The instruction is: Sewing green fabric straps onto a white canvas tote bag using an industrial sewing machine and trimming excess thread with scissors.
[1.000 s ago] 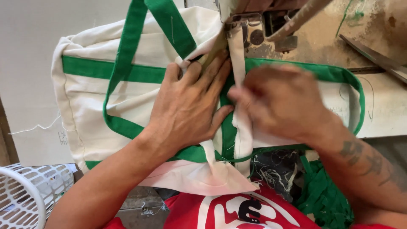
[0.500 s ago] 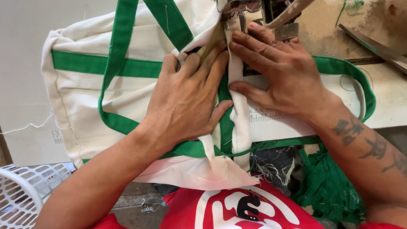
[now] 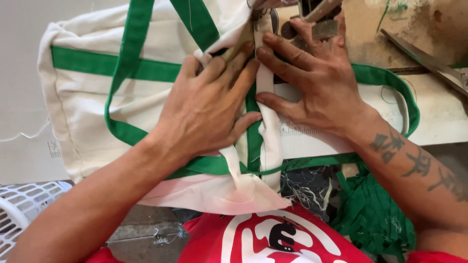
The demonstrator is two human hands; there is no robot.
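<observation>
Nearest, showing a red shirt and white basket. Pressing flat, fingers spread, left hand on the cream bag with green straps, spread across the table. Pinning the folded seam strip with open right hand. Farther, lying under the sewing machine foot.

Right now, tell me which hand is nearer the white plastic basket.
Left. The left hand lies flat on the cream bag, above and to the right of the basket. The right hand presses the seam further right.
</observation>
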